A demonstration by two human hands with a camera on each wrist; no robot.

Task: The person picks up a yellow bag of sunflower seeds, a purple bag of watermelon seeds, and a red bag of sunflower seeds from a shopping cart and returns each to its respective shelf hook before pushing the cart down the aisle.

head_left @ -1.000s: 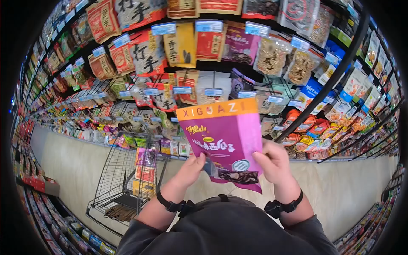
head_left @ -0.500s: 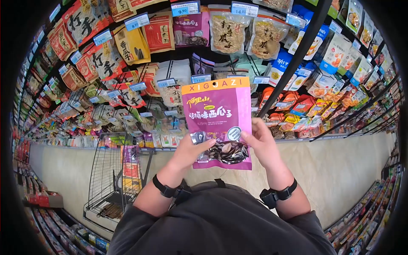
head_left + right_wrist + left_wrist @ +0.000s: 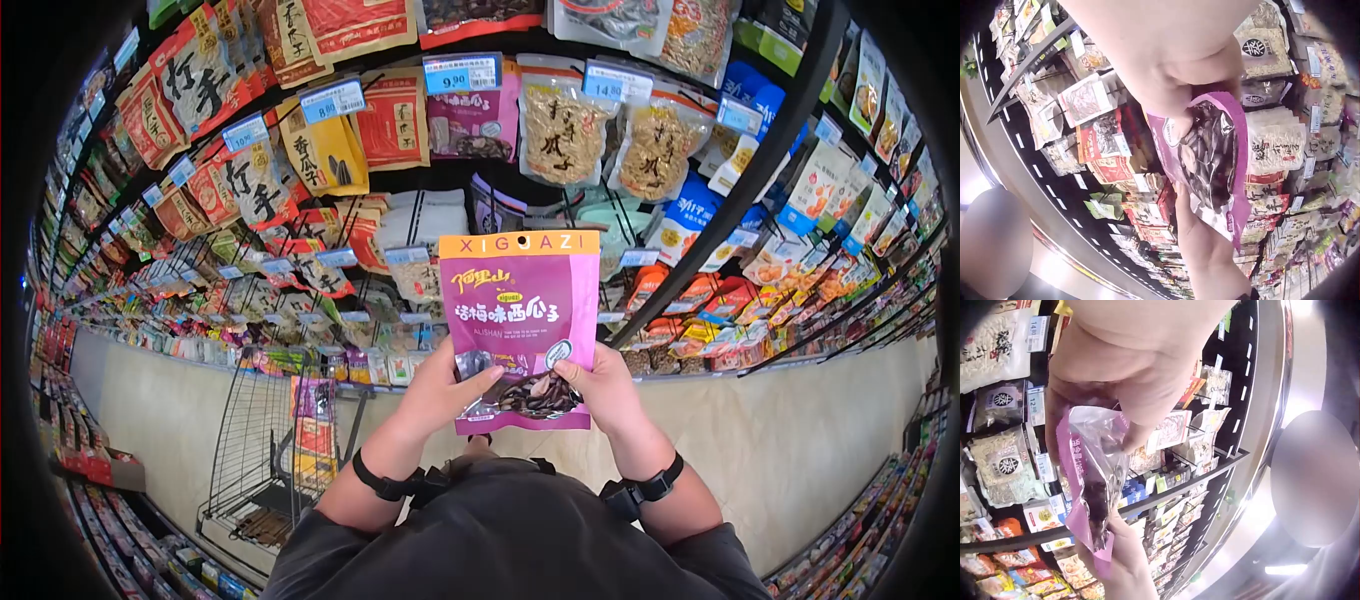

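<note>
A purple bag of melon seeds with an orange top strip is held upright in front of the body, its printed face toward the head camera. My left hand grips its lower left side, thumb lying across the front. On the lower right side my right hand pinches the edge, thumb on the front beside the round label. Dark seeds show through the bag's clear window in the right wrist view. From the left wrist view the bag is seen from its bottom end, between both hands.
Racks of hanging snack bags fill the front, among them a yellow bag and a matching purple bag under a price tag. A wire shopping cart with several bags stands at the left. A dark post slants at the right.
The bag was tilted a second ago and now stands straight, facing me. Both hands have shifted along its lower sides, thumbs coming onto the front. The head view has swung to the right.
</note>
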